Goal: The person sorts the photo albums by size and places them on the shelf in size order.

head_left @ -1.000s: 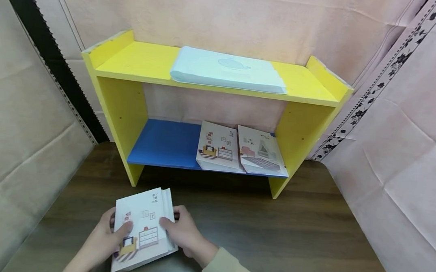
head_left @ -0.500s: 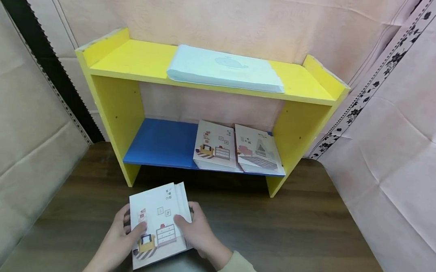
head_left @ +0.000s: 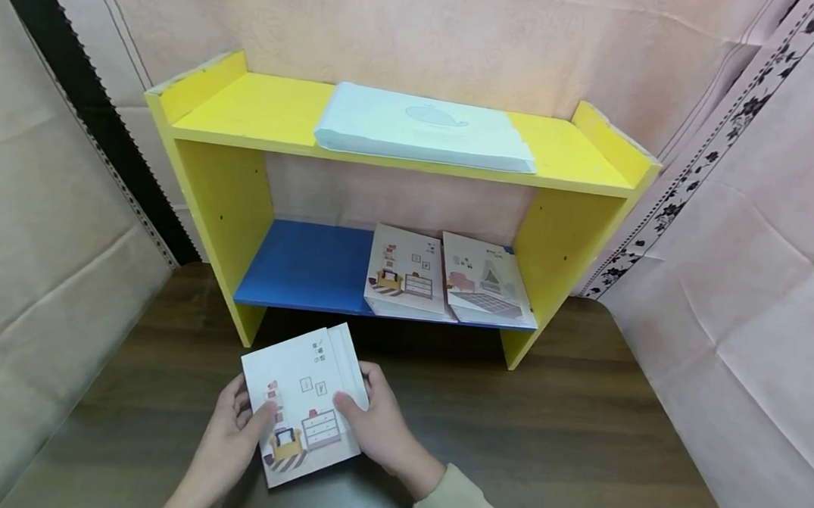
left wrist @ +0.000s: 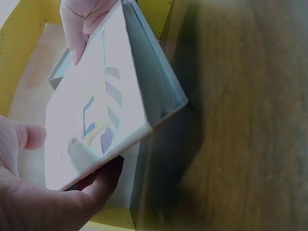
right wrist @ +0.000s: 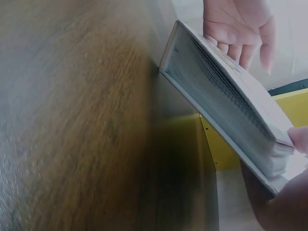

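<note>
near the front edge of the counter [head_left: 542, 442], a little left of its middle, both hands hold 1 white book [head_left: 301, 401] with a drawing of a room on its cover. the left hand [head_left: 231, 436] grips the left edge of the book, the thumb on the cover and the fingers under it. the right hand [head_left: 379, 427] grips the right edge in the same way, thumb on top and fingers curled round the side. the 2 hands are apart, with the book between them. the book is tilted and lifted off the counter; in the left wrist view the white book [left wrist: 103, 103] throws a dark shadow on the wood below it, and in the right wrist view the page edges of the book [right wrist: 226, 106] show clearly.

behind the book, at the back edge of the counter, stands a yellow shelf [head_left: 225, 193] with a blue lower board [head_left: 304, 265]. on the right half of this board lie 2 more books [head_left: 447, 278] side by side, touching each other, both with similar room drawings. on the top board lies a flat light blue pack [head_left: 422, 130] with a whale picture, about in the middle. pink cloth [head_left: 753, 299] hangs behind and at the right side.
</note>
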